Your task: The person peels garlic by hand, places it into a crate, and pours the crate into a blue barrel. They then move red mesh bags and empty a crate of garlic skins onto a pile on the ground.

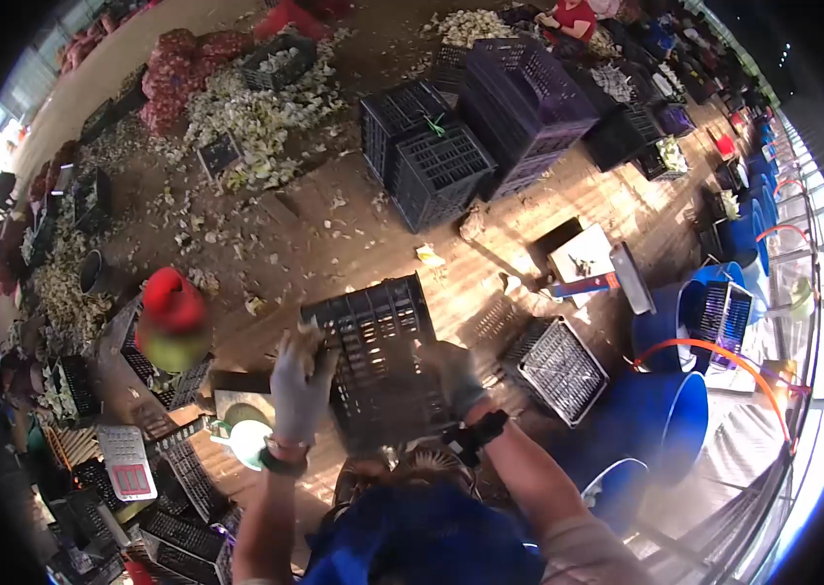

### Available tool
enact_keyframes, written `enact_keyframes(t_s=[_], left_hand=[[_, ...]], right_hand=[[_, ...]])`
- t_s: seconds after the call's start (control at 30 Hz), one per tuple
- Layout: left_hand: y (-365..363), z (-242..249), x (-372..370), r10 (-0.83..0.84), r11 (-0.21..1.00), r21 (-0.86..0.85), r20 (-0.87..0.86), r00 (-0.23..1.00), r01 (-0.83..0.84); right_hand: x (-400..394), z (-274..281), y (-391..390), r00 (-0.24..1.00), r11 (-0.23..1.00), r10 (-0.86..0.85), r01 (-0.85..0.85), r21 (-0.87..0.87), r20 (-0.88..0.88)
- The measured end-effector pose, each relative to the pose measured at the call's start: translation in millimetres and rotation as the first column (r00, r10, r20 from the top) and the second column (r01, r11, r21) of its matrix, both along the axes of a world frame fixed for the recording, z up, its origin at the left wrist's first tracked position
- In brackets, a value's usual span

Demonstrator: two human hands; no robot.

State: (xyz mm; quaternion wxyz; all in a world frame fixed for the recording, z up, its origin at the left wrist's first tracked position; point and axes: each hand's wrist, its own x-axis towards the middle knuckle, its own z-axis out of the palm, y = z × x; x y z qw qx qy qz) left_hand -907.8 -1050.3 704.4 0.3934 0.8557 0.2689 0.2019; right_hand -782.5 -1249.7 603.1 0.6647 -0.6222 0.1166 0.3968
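Note:
A black slatted plastic crate [373,336] is tilted in front of my body, and its lower right part is smeared by motion. My left hand [303,385], in a pale work glove, has its fingers closed at the crate's left edge. On the opposite side, my right hand [456,378], also gloved, is blurred against the crate's right edge, its fingers curled inward. A dark watch [478,436] is on the right wrist. Close to my left wrist are a white bowl-like dish [249,441] and a dark band.
Stacked dark crates [441,171] and a tall purple stack [529,107] stand ahead. A black crate with a pale rim [563,370] and blue barrels [661,419] are at right. A person in a red hat [173,297] is at left. Pale vegetable scraps [256,127] litter the floor.

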Motion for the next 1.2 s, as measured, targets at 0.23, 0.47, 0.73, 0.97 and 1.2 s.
enact_keyframes(t_s=[0.23,0.47,0.73,0.97,1.2], left_hand=[[0.9,-73.5,-50.5,0.024,0.987,-0.144,-0.297,0.954,-0.070],[57.8,-128.3,-21.9,0.021,0.970,-0.212,-0.425,0.905,-0.122],[102.5,-180.8,65.4,-0.140,0.959,-0.282,-0.453,0.880,0.007],[83.2,-237.3,288.3,-0.371,0.923,-0.036,-0.339,0.864,0.382],[29.6,-347.8,528.2,-0.293,0.724,0.389,-0.575,0.764,0.570]], right_hand=[[43.6,-104.4,170.2,0.936,0.965,-0.260,0.257,-0.044,-0.239],[142.1,-185.6,275.6,0.950,0.934,-0.311,0.312,-0.176,0.038],[184.5,-158.6,276.3,0.992,0.950,0.113,-0.122,0.289,0.048],[171.5,-268.4,25.1,0.971,0.965,-0.164,0.121,-0.233,-0.173],[192.0,-435.8,-192.7,0.995,0.710,-0.067,-0.001,-0.705,-0.068]])
